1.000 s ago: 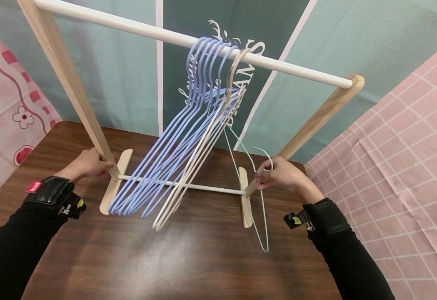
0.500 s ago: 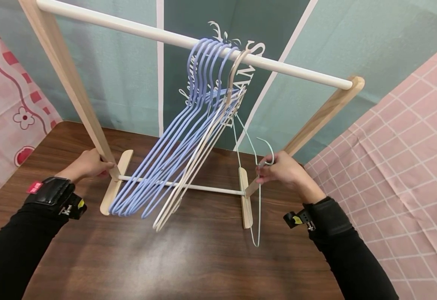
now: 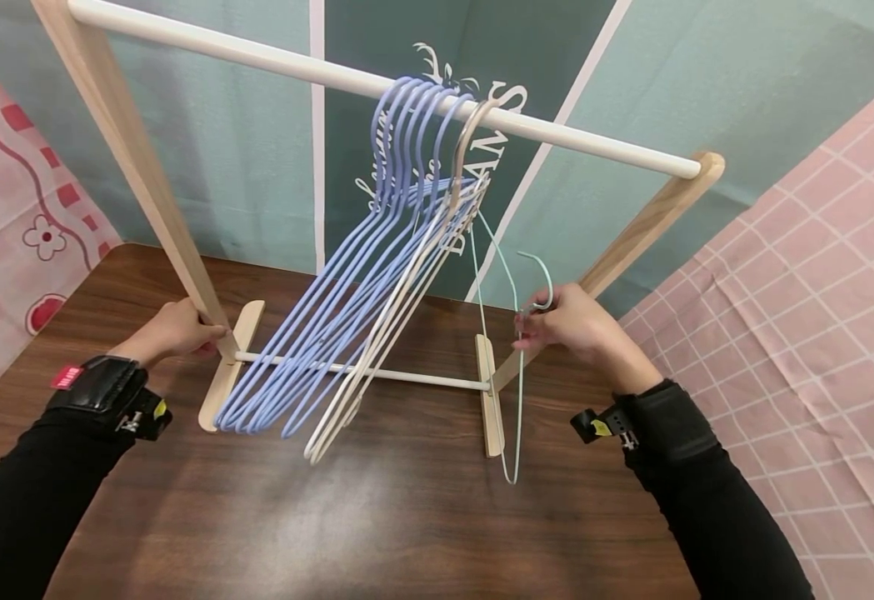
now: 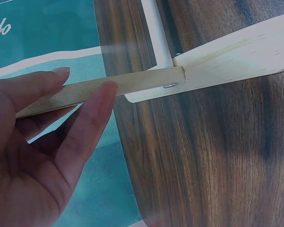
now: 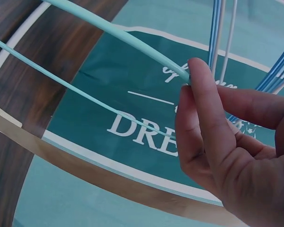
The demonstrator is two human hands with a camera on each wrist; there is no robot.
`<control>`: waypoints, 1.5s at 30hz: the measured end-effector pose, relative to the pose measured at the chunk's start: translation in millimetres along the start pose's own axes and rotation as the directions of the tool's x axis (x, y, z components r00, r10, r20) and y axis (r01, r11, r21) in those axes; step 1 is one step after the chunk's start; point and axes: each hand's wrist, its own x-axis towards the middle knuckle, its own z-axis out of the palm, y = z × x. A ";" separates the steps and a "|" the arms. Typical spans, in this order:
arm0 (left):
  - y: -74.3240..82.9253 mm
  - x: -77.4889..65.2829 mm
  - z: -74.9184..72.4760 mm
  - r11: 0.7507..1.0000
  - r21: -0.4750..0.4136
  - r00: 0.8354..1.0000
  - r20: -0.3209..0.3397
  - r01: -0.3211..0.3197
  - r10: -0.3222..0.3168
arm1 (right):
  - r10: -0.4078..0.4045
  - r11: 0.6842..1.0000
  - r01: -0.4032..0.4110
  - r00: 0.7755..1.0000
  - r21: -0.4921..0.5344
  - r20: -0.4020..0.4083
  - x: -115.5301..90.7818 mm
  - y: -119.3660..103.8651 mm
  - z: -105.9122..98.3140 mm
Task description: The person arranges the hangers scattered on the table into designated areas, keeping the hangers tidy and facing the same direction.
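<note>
In the head view my left hand (image 3: 177,331) grips the left wooden post (image 3: 137,175) of a clothes rack, low down near its foot. The left wrist view has thumb and fingers on either side of that post (image 4: 92,90). My right hand (image 3: 567,325) pinches a mint-green wire hanger (image 5: 132,43) near its neck, in front of the right post (image 3: 646,217). The hanger's hook (image 3: 547,275) points up and its body hangs down, its far end overlapped by other hangers. Several blue hangers (image 3: 257,408) and some pale ones with a metallic hook (image 3: 461,158) hang on the white rod (image 3: 257,55).
The rack stands on a dark wooden table (image 3: 377,517) with two wooden feet (image 3: 491,417) joined by a white lower bar (image 3: 422,377). Green curtain cloth (image 3: 257,167) hangs behind, pink cloth (image 3: 819,292) on the right and patterned pink cloth (image 3: 24,192) on the left.
My right hand has risen along the right post, lifting the mint-green hanger; its lower end swings a little left. The left hand keeps its grip on the post.
</note>
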 end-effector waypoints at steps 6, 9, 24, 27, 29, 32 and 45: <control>-0.7 0.1 0.0 1.000 0.009 1.000 -0.001 0.006 -0.006 | -0.019 1.000 0.019 1.000 -0.012 -0.002 -0.6 -7.5 -1.9; -0.6 -0.3 0.1 1.000 0.013 1.000 -0.003 0.003 -0.003 | -0.019 0.999 0.019 1.000 -0.036 0.002 -1.3 -11.2 -3.2; -0.7 0.7 0.0 1.000 0.003 1.000 -0.017 -0.011 0.011 | -0.003 0.994 0.001 1.000 -0.109 -0.019 -8.8 -27.6 -11.3; -0.8 1.2 0.0 1.000 -0.006 1.000 -0.015 -0.006 0.006 | -0.008 0.993 0.005 1.000 -0.115 -0.026 -9.2 -29.0 -12.2; -0.9 1.3 0.1 1.000 -0.009 1.000 -0.012 -0.006 0.005 | -0.005 0.994 0.002 1.000 -0.108 -0.030 -10.1 -30.6 -12.7; -0.7 1.2 -0.3 1.000 -0.006 1.000 -0.011 -0.010 0.010 | -0.001 0.995 -0.002 0.999 -0.101 -0.033 -11.5 -34.2 -12.8; -2.5 1.4 -0.3 1.000 0.021 1.000 -0.015 -0.017 0.017 | 0.000 0.998 -0.001 1.000 -0.060 -0.015 -12.3 -46.8 -10.0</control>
